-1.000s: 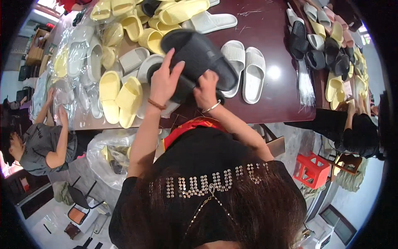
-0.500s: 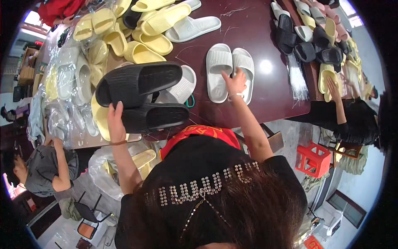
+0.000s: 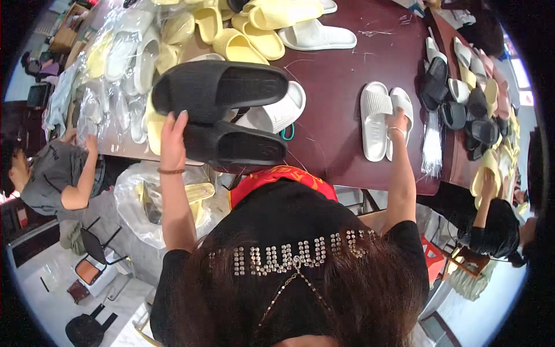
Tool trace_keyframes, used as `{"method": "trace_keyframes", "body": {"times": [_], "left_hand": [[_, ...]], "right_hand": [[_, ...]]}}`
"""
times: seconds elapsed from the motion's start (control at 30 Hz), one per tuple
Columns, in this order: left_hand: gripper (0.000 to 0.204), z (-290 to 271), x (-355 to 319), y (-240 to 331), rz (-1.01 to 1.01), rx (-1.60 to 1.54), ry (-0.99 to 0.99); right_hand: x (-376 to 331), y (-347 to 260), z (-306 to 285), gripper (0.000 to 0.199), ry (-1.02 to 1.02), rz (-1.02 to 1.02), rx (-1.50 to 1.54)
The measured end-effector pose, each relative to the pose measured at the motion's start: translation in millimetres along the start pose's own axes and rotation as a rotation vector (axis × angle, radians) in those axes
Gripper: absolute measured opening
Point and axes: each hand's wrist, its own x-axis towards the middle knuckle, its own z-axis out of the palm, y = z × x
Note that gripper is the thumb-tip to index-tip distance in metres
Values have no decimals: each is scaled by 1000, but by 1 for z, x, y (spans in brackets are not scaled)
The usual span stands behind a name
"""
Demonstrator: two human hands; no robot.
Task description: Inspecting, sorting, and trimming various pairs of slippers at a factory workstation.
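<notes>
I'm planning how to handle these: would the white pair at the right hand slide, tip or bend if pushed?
The white pair would likely slide rather than tip, lying flat and low on the smooth-looking table. It's probably light and slightly flexible, since the thick moulded shapes resemble foam.

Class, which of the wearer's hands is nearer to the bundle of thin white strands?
Right. The right hand is at the pair of white slippers, just left of the bundle of strands; the left hand is much farther left, at the black slippers.
</notes>
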Motion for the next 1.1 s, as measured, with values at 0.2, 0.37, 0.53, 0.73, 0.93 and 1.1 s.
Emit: {"method": "trace_keyframes", "body": {"times": [0.2, 0.37, 0.53, 0.73, 0.93, 1.1], "left_hand": [[36, 68, 22, -16, -100, 100, -192], [32, 116, 48, -59, -265, -57, -526], [34, 171, 35, -104, -171, 280, -590], [36, 169, 7, -86, 292, 463, -524], [53, 101, 18, -120, 488, 1059, -42], [67, 82, 7, -141, 296, 1098, 149]], "right_hand": [[-53, -110, -30, 43, -7, -357, 456], [-146, -229, -64, 35, -160, -848, 425], [-147, -187, -15, 41, -331, -537, 67], [-156, -89, 3, 38, 131, -187, 649], [-168, -76, -39, 29, 115, 85, 925], [-177, -67, -45, 29, 129, 104, 855]]}}
